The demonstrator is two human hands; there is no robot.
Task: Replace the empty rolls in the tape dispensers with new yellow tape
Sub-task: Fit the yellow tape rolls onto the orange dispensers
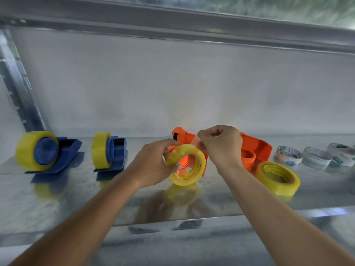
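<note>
1. Both forearms reach over the metal shelf (57, 198).
2. Left grip (153, 166) is clamped on a yellow roll (187, 166), held upright.
3. Right grip (221, 144), just right of that roll, has its fingertips (200, 136) pinched on the loose tape end.
4. Behind both grips stand two orange dispensers (257, 148).
5. Right of the right grip lie a spare roll (277, 178) and empty cores (287, 156).
6. Far left of the left grip, two blue dispensers (63, 154) carry yellow tape.

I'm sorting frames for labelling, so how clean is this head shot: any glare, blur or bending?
Head view: wide-angle bend curves the upper rail; the shiny metal shelf mirrors the yellow tape roll and forearms; the empty rolls at far right and the frame's edges look soft, while both hands are fairly sharp.
</note>
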